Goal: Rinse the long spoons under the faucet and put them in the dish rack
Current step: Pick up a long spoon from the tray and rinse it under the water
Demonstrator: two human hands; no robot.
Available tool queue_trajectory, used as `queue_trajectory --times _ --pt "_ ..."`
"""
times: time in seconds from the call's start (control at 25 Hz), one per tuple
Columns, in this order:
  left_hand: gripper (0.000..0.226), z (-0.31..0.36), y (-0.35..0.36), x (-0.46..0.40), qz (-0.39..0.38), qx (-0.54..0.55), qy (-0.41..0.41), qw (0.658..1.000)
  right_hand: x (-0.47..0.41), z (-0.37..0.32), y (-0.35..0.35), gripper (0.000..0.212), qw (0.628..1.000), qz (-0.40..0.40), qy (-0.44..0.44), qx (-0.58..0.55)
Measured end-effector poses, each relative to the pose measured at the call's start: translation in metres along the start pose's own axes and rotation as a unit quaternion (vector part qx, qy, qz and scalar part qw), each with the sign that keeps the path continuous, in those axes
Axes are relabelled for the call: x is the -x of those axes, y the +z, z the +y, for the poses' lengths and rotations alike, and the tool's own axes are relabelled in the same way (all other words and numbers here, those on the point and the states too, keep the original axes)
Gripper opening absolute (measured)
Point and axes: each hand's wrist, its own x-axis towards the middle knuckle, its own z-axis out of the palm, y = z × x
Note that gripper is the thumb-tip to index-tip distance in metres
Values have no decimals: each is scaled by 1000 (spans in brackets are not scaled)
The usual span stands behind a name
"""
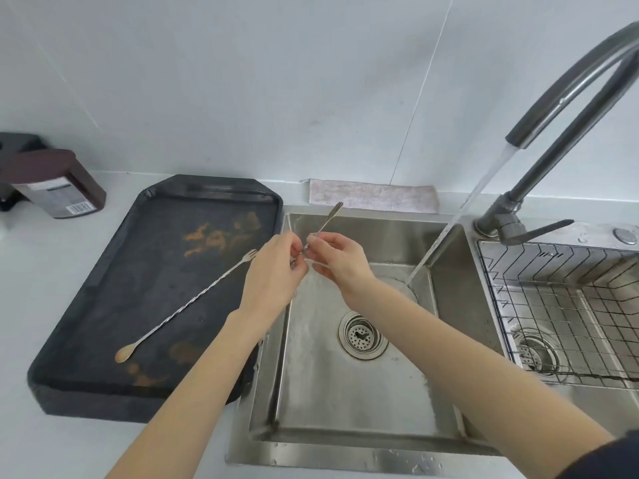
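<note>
A long metal spoon (326, 221) with a forked end pointing up and away is pinched by both hands above the left sink basin (345, 392). My left hand (273, 274) and my right hand (337, 259) meet on its twisted stem; its bowl end is hidden behind my left hand. A second long spoon (183, 305) lies diagonally on the dark tray (103, 340), bowl end near me, fork end toward the sink. The faucet (567, 108) runs, and its stream (460, 216) falls into the basin to the right of my hands. The wire dish rack (560, 305) sits in the right basin.
A pinkish cloth (373, 197) lies behind the sink. A brown container (58, 188) stands at the back left of the white counter. The tray carries orange-brown stains. The drain strainer (363, 335) is in the basin floor.
</note>
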Motion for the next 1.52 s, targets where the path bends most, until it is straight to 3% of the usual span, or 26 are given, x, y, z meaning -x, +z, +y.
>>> queue_trajectory --times 0.16,0.52,0.64,0.76,0.84,1.24,1.52 --pt "16 41 19 1 -6 76 -3 997 10 -17 -41 13 999 20 -39 -9" --pt "21 113 84 -2 -98 207 -46 972 22 -28 -131 19 993 95 -65 -8" --pt "21 123 102 -4 -133 260 -90 952 22 -29 -150 17 993 98 -64 -16" --pt "2 128 114 -4 -171 349 -152 909 21 -32 -163 11 993 93 -57 -35" --pt "13 130 121 -5 -189 389 -181 883 18 -35 -170 7 994 88 -52 -47" --pt "18 132 132 -7 -215 414 -174 867 1 -53 -179 4 991 104 -74 -26" --pt "12 127 125 -5 -216 420 -161 867 -1 -59 -172 18 991 97 -90 20"
